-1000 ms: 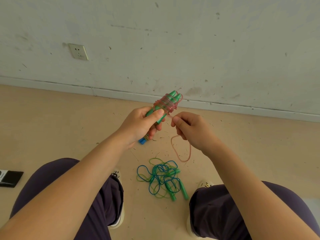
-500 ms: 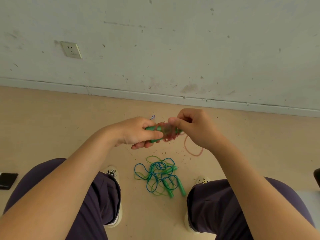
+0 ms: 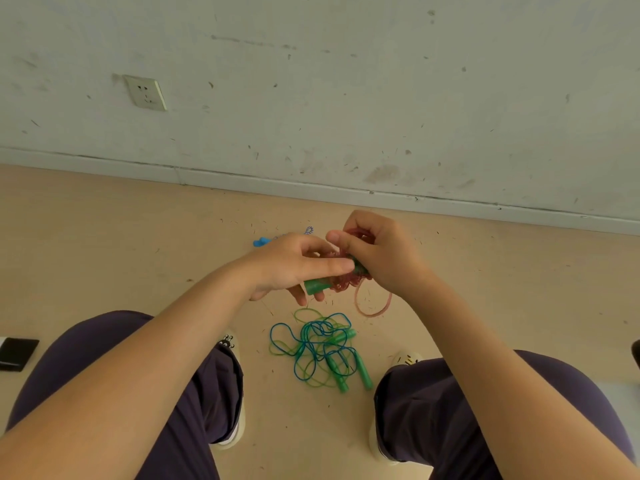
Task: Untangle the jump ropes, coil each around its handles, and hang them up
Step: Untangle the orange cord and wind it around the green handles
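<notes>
My left hand point(image 3: 294, 263) holds a pair of green handles point(image 3: 317, 285) lying roughly level, with a pink rope point(image 3: 346, 282) coiled round them. My right hand point(image 3: 377, 252) pinches the pink rope at the coil, fingers curled over it. A short loose loop of the pink rope point(image 3: 374, 306) hangs below my right hand. On the floor between my feet lies a tangle of blue and green ropes point(image 3: 318, 348) with green handles point(image 3: 363, 372). A blue piece point(image 3: 261, 242) and a striped cord end point(image 3: 309, 231) peek out behind my left hand.
I sit facing a white wall with a socket point(image 3: 145, 93) at the left. A black device point(image 3: 17, 353) lies on the floor at the far left. My shoes point(image 3: 228, 344) flank the tangle. Small debris dots the beige floor point(image 3: 104, 237).
The handle bundle tipped from pointing up to lying level and sank lower. My right hand closed in onto the coil, and the loose pink loop grew shorter.
</notes>
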The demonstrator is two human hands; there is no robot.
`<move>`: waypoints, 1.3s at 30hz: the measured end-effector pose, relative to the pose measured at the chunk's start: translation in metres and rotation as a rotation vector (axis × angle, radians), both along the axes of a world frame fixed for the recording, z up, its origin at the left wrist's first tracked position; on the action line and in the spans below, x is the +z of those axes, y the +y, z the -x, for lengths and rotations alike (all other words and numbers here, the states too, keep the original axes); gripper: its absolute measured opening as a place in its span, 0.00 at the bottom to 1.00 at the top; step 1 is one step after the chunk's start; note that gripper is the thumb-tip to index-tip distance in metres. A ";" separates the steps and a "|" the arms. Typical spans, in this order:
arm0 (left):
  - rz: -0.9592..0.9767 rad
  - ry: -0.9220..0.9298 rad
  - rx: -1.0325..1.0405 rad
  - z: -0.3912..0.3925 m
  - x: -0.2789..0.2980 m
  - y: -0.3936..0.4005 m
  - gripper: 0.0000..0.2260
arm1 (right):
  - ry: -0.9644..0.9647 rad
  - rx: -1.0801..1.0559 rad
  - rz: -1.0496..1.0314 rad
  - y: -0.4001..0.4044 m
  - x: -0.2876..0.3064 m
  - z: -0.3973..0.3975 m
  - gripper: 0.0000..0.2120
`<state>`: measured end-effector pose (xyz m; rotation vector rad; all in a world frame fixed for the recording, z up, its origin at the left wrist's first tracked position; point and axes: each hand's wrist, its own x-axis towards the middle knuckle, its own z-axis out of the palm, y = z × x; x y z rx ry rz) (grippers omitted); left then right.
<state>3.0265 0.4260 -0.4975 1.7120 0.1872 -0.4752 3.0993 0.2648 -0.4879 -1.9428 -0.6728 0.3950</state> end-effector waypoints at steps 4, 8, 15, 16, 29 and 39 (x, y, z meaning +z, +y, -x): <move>-0.017 -0.007 -0.008 -0.002 -0.004 -0.001 0.25 | 0.012 -0.004 -0.004 -0.002 -0.003 -0.001 0.13; -0.014 -0.024 0.109 -0.006 -0.004 0.004 0.25 | -0.050 -0.075 -0.026 -0.011 0.004 -0.011 0.13; 0.123 0.001 0.531 -0.012 -0.003 0.017 0.13 | -0.031 -0.196 0.034 -0.022 0.003 -0.019 0.15; 0.133 -0.013 0.555 -0.012 -0.001 0.018 0.13 | -0.018 -0.208 0.056 -0.022 0.002 -0.020 0.14; 0.341 -0.067 0.416 -0.008 0.009 0.013 0.18 | -0.014 -0.482 0.042 -0.020 -0.005 -0.030 0.15; -0.174 -0.157 0.640 -0.011 -0.009 0.010 0.12 | -0.011 -0.159 -0.045 -0.004 0.001 -0.006 0.12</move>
